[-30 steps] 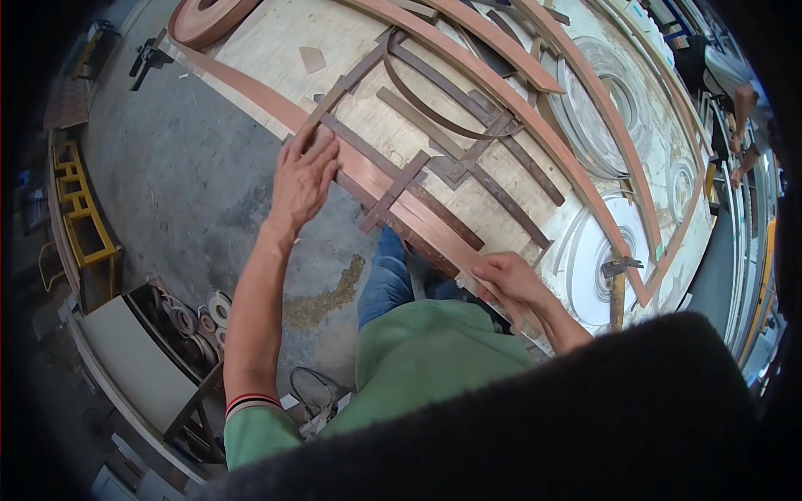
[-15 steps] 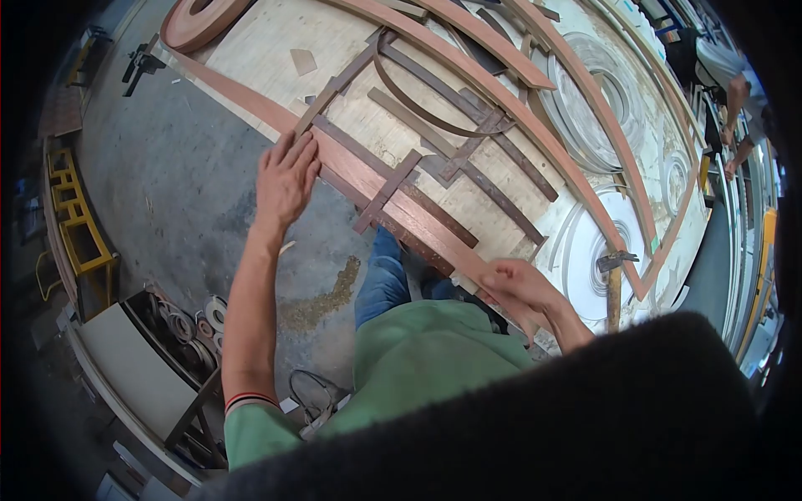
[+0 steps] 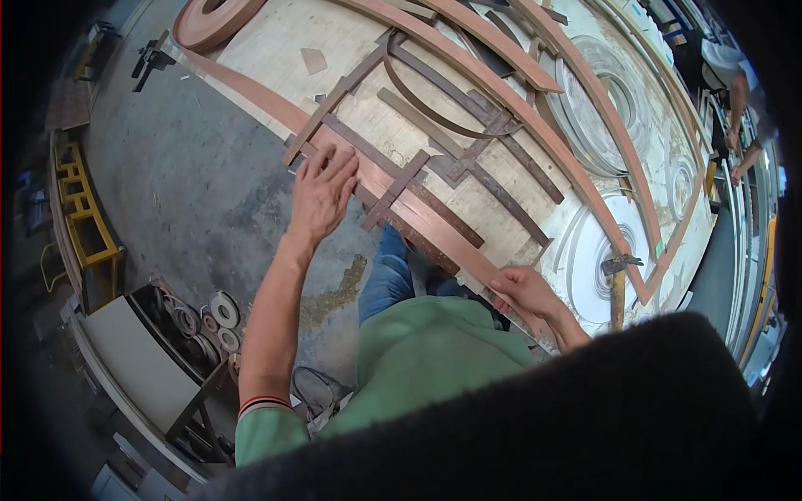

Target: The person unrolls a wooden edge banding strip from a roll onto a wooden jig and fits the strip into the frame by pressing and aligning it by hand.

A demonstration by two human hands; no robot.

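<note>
Where the long, glossy reddish strip (image 3: 439,229) runs, the left hand (image 3: 322,199) lies open; the right hand (image 3: 531,295) pinches it.

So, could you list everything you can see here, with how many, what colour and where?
Table: one, pale, centre to right
Wide strip: one, reddish-brown, under and between the hands
Large roll: one, reddish-brown, table's far left
Curved lengths: several, reddish-brown, across table
Flat pieces: several, dark brown, mid-table
Coils: at least three, whitish, table's right
Hammer: one, wooden handle, near right edge
Frame: one, yellow, far left
Small rolls: several, mixed, lower left
Co-worker: one, far right
Left hand: one, on strip
Right hand: one, gripping strip
</note>
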